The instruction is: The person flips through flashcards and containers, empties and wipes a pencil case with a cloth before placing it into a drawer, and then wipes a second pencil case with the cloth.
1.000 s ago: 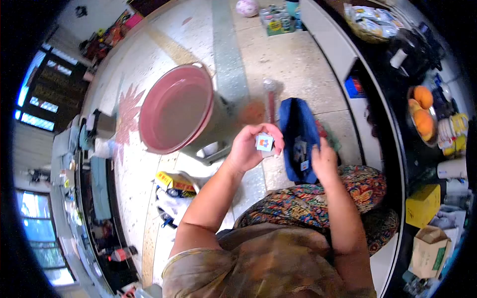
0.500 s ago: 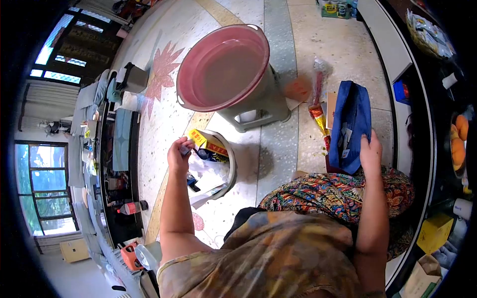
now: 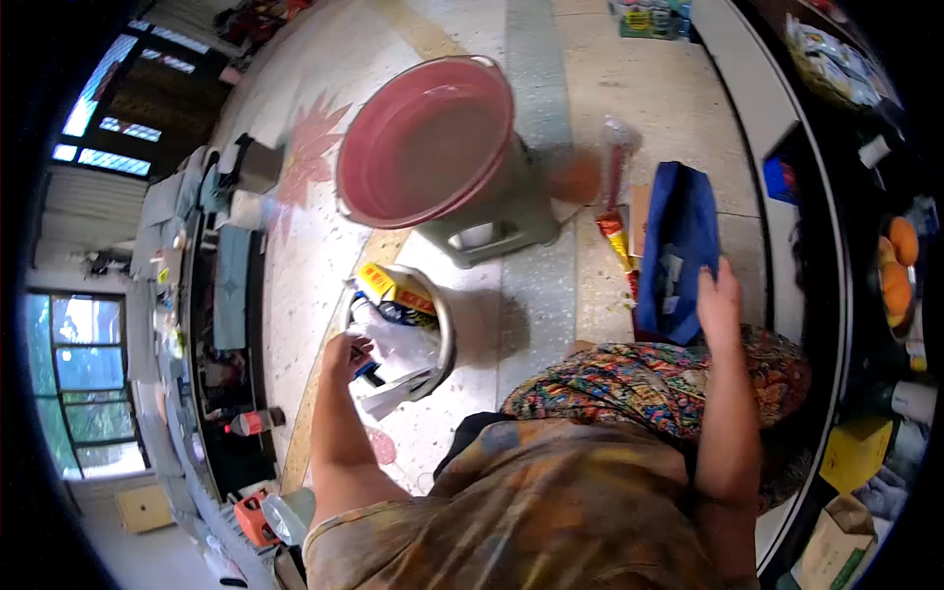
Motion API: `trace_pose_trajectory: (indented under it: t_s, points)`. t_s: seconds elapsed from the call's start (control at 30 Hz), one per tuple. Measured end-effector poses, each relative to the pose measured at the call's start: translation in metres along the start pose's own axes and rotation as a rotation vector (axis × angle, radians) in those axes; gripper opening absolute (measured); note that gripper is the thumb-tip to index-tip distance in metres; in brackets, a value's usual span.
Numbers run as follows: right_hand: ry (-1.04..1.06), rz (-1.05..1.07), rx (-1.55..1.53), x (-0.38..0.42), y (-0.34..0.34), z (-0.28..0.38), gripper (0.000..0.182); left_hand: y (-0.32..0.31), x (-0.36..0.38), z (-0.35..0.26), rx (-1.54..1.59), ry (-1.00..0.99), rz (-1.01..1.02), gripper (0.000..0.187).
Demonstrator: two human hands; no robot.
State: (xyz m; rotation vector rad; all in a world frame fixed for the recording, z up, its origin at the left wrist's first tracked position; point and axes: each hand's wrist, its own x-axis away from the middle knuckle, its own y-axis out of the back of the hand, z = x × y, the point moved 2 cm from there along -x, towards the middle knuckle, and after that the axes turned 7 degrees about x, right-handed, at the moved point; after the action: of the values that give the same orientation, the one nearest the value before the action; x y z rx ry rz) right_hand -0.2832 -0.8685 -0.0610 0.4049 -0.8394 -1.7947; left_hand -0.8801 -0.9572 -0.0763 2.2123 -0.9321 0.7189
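On the right, my right hand (image 3: pixel 720 303) grips the edge of a long blue fabric pouch (image 3: pixel 678 231). The pouch gapes at the top, and small pale items (image 3: pixel 672 273) show inside. My left hand (image 3: pixel 344 356) is low at the near-left side of a round waste bin (image 3: pixel 448 339); its fingers are blurred but look apart, and I see nothing held in them. Inside the bin lie a yellow and red box (image 3: pixel 395 287), a white plastic bag (image 3: pixel 398 344) and other scraps.
A pink basin (image 3: pixel 344 187) of cloudy water rests on a grey-green stool (image 3: pixel 492 241) beyond the bin. Red and yellow packaging (image 3: pixel 615 236) lies on the floor left of the pouch. Cabinets and shelves line the right side, with oranges (image 3: pixel 897 275) in a bowl.
My left hand has moved down and back along the bin's left side; the small crumpled piece it held no longer shows. My right hand keeps its hold on the pouch. The view shifted slightly.
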Motion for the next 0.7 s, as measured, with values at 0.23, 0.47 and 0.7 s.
trace_pose_trajectory:
  t_s: [0.23,0.47,0.7]
  points:
    - [0.125,-0.092,0.031,0.004,0.004,0.007,0.028,-0.011,0.012,-0.018,-0.248,0.021,0.038,0.029]
    - [0.133,-0.069,-0.003,0.004,0.011,0.011,0.030,0.001,-0.003,-0.008,-0.332,-0.070,0.098,0.026]
    - [0.143,-0.114,0.022,0.004,0.009,0.010,0.030,-0.001,0.007,-0.004,-0.354,-0.121,0.089,0.025]
